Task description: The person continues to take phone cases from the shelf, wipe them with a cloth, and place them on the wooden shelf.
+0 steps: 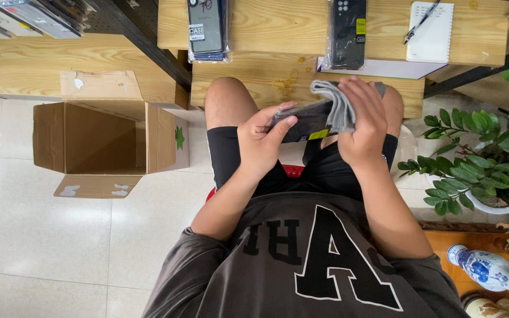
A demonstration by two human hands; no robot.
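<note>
Seated, I hold a dark phone case in a clear plastic sleeve (301, 121) over my lap. My left hand (260, 141) grips its left end, thumb on top. My right hand (363, 121) presses a folded grey cloth (336, 103) against the right end of the packaged case. A small yellow sticker shows on the sleeve's lower edge.
An open empty cardboard box (104, 138) stands on the tiled floor at left. On the wooden bench (278, 26) ahead lie two stacks of packaged cases (208, 29) (347, 32) and a notepad with a pen (430, 23). A potted plant (490, 153) and a blue-white vase (490, 271) stand at right.
</note>
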